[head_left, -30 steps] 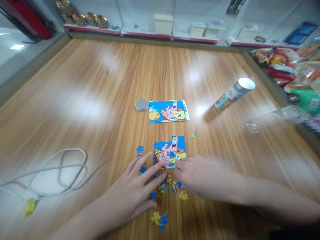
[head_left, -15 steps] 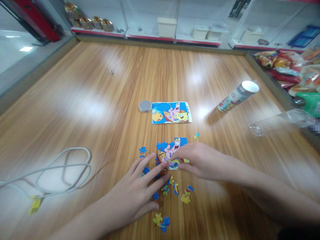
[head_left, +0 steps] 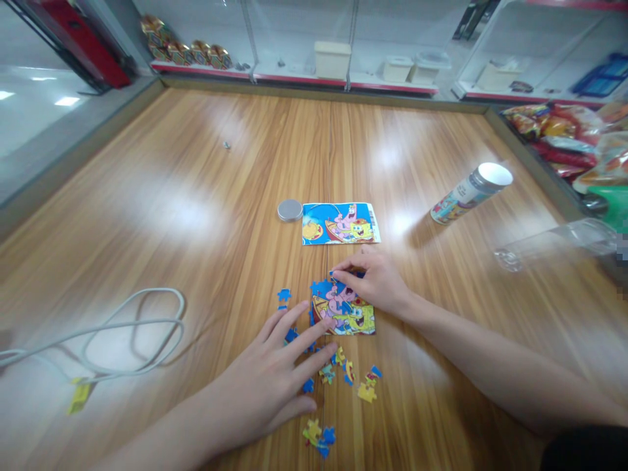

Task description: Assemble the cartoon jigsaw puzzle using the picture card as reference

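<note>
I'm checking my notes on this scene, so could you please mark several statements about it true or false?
1. The right hand pinches a small blue puzzle piece. True.
2. The left hand is clenched into a fist. False: its fingers are spread.
3. The round silver lid lies beside the rectangular blue picture card. True.
4. The pale looped cable lies right of the left hand. False: the cable lies left of it.
5. The tall printed cylindrical tube is right of the picture card. True.

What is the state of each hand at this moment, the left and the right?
Left hand: open and spread, partly over the unfinished puzzle.
Right hand: closed, pinching a small blue puzzle piece at the puzzle's far edge.
</note>
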Demonstrator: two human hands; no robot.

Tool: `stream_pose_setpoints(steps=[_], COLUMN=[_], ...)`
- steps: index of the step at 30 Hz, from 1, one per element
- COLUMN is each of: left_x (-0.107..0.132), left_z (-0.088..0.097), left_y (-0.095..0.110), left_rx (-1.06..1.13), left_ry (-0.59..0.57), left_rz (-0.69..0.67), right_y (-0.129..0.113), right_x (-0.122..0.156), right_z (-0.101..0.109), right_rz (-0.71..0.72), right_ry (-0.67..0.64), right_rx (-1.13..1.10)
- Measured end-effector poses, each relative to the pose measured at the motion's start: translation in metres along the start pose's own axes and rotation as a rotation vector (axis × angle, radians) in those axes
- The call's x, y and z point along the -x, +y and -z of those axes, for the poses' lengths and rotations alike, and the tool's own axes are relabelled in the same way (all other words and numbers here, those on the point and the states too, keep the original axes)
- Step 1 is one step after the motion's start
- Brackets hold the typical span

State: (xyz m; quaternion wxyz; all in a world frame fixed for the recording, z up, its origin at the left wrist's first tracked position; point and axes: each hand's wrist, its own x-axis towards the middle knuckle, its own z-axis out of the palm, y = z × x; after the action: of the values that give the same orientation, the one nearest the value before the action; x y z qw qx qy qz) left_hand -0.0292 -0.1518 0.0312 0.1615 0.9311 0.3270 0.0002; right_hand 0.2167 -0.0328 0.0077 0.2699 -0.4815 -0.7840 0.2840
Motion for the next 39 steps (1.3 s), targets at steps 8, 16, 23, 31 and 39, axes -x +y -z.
stream_pose_setpoints(steps=[8, 16, 23, 31, 39], left_x=[0.001, 0.0, -0.001, -0.001, 0.0], left_z=[0.0, 0.002, 0.003, 0.005, 0.005], left_y=[0.001, 0.002, 0.001, 0.002, 0.002], left_rx=[-0.002, -0.007, 0.006, 0.001, 0.02], left_ry=[-0.013, -0.016, -0.015, 0.012, 0.02], left_rz=[0.008, 0.014, 0.007, 0.004, 0.016], right_y=[-0.001, 0.003, 0.001, -0.018, -0.027], right_x=[0.0, 0.0, 0.002, 0.011, 0.023], right_z=[-0.003, -0.004, -0.001, 0.033, 0.027], right_rz=[0.167, 0.155, 0.202, 0.163, 0.14], right_ry=[0.101, 0.09, 0.105, -0.126, -0.371], right_rx=[0.045, 0.156, 0.164, 0.24, 0.27])
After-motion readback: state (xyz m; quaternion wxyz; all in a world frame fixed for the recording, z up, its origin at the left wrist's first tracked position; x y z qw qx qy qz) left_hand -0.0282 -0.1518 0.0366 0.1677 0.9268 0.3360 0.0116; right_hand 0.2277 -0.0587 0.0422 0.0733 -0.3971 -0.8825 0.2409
